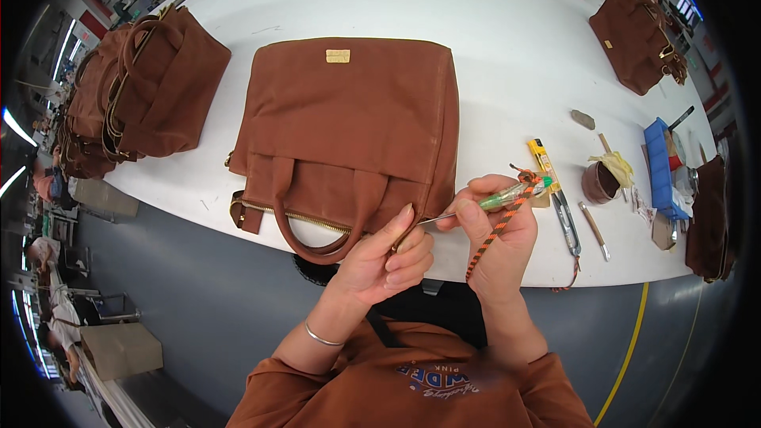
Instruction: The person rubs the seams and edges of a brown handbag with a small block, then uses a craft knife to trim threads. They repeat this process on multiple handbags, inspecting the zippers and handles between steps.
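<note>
A brown handbag [341, 111] lies flat on the white table in front of me, its handles and brass zipper toward me. My left hand [386, 260] is closed on the bag's near right corner, pinching the fabric by the end of the zipped opening. In my right hand [501, 230] is a screwdriver-like tool [499, 198] with a clear green handle and a thin metal shaft. The shaft points left and meets the bag's corner at my left fingertips, which hide its tip. An orange-and-black striped cord [498, 236] hangs from the handle over my right palm.
Brown bags stand at the left [170, 87] and far right [634, 40]; several more line the far edge. Right of my hand lie a yellow box cutter [543, 160], grey snips [566, 226], a pen-like tool [594, 231], a brown cup [600, 184] and a blue bin [659, 170].
</note>
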`<state>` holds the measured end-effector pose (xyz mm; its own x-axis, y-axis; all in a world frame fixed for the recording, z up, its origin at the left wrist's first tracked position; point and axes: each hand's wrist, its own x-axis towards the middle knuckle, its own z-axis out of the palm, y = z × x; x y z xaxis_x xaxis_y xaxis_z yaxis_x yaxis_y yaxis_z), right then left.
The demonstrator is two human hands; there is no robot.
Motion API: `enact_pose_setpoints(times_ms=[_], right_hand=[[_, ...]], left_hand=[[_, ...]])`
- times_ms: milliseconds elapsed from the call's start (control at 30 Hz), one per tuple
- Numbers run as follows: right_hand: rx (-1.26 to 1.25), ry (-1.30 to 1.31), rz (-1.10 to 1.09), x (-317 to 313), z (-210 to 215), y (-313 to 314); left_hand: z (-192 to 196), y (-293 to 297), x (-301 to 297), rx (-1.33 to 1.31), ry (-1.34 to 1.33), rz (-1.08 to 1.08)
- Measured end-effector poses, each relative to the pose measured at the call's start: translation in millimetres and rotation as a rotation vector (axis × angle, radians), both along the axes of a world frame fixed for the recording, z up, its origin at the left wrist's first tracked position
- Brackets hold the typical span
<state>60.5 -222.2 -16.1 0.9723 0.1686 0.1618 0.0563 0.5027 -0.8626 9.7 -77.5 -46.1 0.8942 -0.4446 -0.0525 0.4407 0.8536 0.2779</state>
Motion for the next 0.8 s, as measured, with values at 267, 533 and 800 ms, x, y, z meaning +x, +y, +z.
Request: enact_pose_setpoints(times_ms=[267,533,800], right_hand=[[-0.154,-0.153,-0.041,7,0,-23],[-0.553,-0.315,-0.108,-5,16,-137],[0.0,-0.023,-0.104,-12,15,-269]], left_hand=[[0,-4,2,-0.058,0.104,0.009],[-3,-5,0,-0.172,0.096,0.077],[-6,-5,4,-0.212,0.089,0.066]])
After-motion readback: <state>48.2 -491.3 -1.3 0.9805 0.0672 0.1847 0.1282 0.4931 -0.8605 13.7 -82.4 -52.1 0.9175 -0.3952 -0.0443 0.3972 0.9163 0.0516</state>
